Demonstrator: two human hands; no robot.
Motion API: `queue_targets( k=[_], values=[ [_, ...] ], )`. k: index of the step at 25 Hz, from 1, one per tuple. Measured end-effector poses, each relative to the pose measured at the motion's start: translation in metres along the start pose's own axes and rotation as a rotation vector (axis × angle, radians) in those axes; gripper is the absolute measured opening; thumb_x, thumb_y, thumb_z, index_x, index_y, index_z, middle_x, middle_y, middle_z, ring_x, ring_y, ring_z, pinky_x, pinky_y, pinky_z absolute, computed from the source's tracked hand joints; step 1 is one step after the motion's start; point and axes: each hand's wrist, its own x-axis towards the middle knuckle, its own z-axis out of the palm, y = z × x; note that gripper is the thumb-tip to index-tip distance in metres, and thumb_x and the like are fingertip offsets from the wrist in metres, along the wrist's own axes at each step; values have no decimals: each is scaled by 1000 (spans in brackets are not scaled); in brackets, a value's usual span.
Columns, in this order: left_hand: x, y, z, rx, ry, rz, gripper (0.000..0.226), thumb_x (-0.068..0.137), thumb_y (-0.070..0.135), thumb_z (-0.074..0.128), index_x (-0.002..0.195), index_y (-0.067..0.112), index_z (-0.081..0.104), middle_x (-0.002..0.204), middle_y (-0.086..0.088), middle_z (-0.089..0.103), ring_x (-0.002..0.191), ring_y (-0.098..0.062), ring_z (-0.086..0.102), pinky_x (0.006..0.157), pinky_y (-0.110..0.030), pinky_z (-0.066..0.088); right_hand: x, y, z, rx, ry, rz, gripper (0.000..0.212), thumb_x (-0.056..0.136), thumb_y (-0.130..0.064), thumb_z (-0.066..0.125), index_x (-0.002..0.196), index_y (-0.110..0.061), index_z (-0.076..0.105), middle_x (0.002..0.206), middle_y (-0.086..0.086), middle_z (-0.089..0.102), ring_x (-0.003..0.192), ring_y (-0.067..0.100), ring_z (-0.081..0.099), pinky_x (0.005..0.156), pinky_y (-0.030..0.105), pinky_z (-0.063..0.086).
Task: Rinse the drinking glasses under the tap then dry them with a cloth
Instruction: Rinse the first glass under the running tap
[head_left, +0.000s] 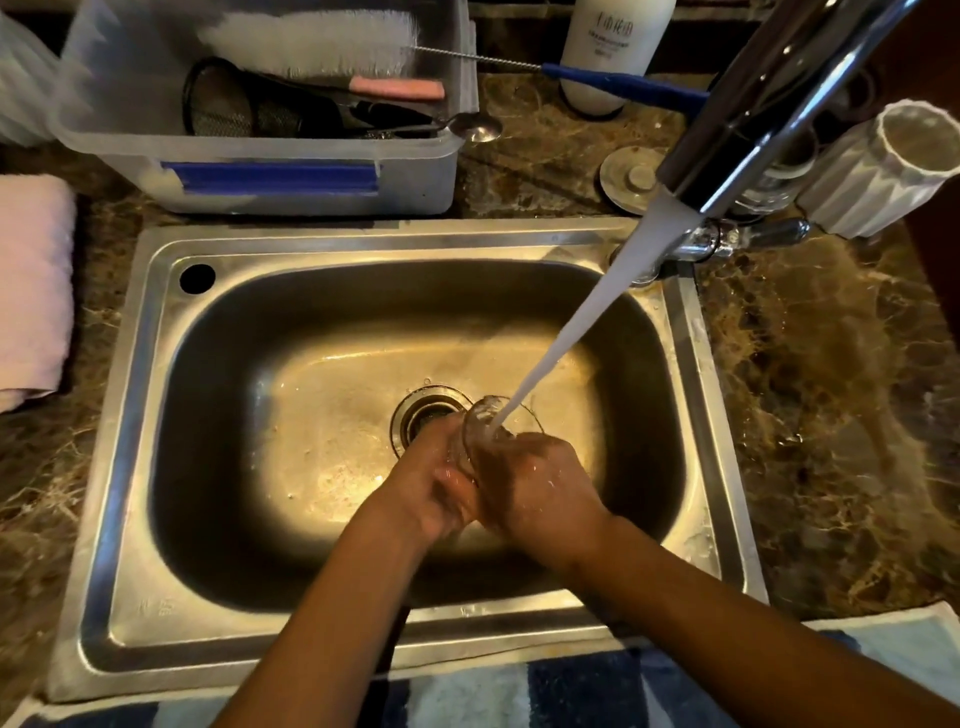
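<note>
A clear drinking glass (480, 423) is held low in the steel sink (363, 244), just right of the drain (423, 413). Both hands wrap it: my left hand (431, 488) on its left side, my right hand (535, 480) on its right. A white stream of water (587, 317) runs from the chrome tap (769, 98) into the glass's open mouth. A pink folded cloth (31, 280) lies on the counter at the far left. Another clear glass (776, 182) stands behind the tap, partly hidden.
A translucent plastic tub (311, 176) with strainers, a spoon and a bottle brush stands behind the sink. A white bottle (608, 52), a sink plug (631, 179) and a ribbed white cup (883, 166) stand on the marble counter. A blue-and-white striped towel (519, 686) lies along the front edge.
</note>
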Motion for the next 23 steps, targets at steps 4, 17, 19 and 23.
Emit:
queue_targets(
  k=[4,17,19,23],
  values=[
    [7,-26,13,-119,60,313,34,99,31,49,88,6,70,75,-9,66,76,-22,66,79,-34,52,12,-13,16,262,172,498,29,103,-30,49,102,-12,72,90,8,75,83,24,72,70,25,46],
    [-19,9,19,-46,45,-108,38,82,23,58,50,5,70,43,-1,56,27,-12,51,27,-10,34,-5,31,12,-157,335,-449,21,79,-15,83,93,-2,73,84,13,75,78,27,71,78,36,58],
    [-17,4,26,-58,87,-2,39,89,24,56,56,9,70,48,-1,57,35,-12,53,33,-14,40,-4,26,10,-36,366,-301,12,82,-13,79,89,-4,73,78,12,75,68,26,70,70,32,57],
    [-8,-21,34,240,232,690,26,96,11,55,72,12,64,63,0,67,62,-14,66,56,-23,54,7,-16,14,911,410,741,23,96,-22,65,72,-23,67,68,-5,71,68,16,71,64,29,60]
  ],
)
